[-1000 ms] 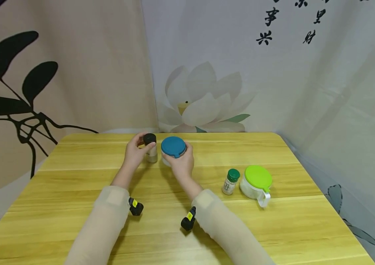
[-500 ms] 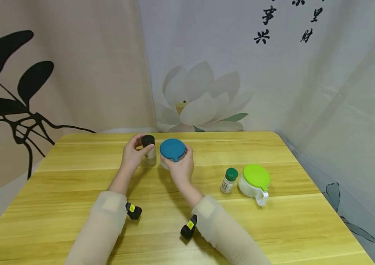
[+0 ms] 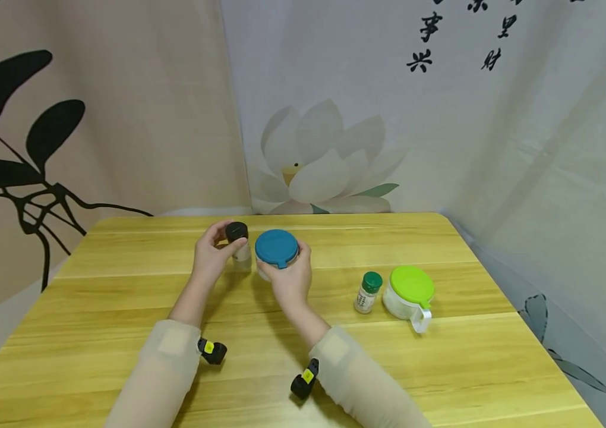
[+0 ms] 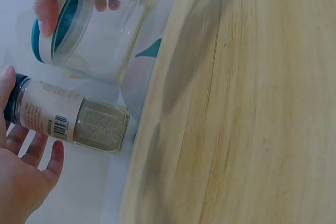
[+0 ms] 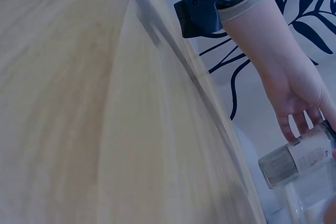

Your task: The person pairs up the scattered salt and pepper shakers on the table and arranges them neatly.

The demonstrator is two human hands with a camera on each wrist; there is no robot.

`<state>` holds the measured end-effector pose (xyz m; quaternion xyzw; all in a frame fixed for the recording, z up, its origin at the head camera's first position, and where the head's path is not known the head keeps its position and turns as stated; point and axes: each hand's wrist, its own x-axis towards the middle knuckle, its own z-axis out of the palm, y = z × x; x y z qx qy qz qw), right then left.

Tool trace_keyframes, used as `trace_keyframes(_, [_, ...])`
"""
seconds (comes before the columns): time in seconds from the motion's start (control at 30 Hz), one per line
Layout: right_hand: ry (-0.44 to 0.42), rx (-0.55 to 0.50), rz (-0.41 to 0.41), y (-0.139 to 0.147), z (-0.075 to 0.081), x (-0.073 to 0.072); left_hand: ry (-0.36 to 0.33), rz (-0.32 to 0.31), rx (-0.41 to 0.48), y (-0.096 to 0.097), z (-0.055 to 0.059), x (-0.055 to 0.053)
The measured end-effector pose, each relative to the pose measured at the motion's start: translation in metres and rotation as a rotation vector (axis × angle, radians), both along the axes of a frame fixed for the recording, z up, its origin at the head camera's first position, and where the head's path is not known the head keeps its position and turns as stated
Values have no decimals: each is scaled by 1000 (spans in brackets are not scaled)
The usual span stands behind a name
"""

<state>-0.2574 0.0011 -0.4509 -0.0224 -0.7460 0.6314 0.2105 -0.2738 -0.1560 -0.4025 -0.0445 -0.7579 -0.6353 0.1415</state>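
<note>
At the far part of the table, my left hand (image 3: 209, 255) grips a spice jar (image 3: 237, 232) by its black cap, thumb on the near side. The left wrist view shows its label with a barcode and greyish powder (image 4: 102, 125) in the glass. Just to its right, my right hand (image 3: 292, 282) holds a clear jar with a blue lid (image 3: 276, 246), thumb and fingers round its upper part. This jar's glass body (image 4: 102, 40) looks empty in the left wrist view. There, backdrop shows between both jar bases and the table edge.
To the right on the wooden table (image 3: 260, 380) stand a small green-capped shaker (image 3: 368, 293) and a white container with a lime lid (image 3: 412, 285), its handle toward me. A printed cloth (image 3: 330, 160) hangs behind the table's far edge.
Both hands, with the spice jar and the blue-lidded jar, have come slightly nearer to me. The grips look the same. The head view has shifted a little.
</note>
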Motion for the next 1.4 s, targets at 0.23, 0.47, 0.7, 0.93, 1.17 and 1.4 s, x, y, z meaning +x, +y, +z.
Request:
trace_keyframes(0.23, [14,-6,1,-1,-1,6,9,-3,17,-1,-1,5])
trace_keyframes(0.47, [9,-11,5,0,-3,11,21,-5,55,-9,-22,-4])
trace_keyframes(0.7, [10,-16,-19,1,-3,16,31,17,54,-11,-31,-4])
trace_keyframes(0.93, [2,-24,-26,3,-5,21,22,10,49,-10,-30,4])
trace_keyframes(1.17, [-17,-50,-22,6,-4,27,25,3,56,-8,-30,11])
trace_keyframes(1.4, [-18,-68,-19,8,-5,33,18,-28,41,-8,-30,20])
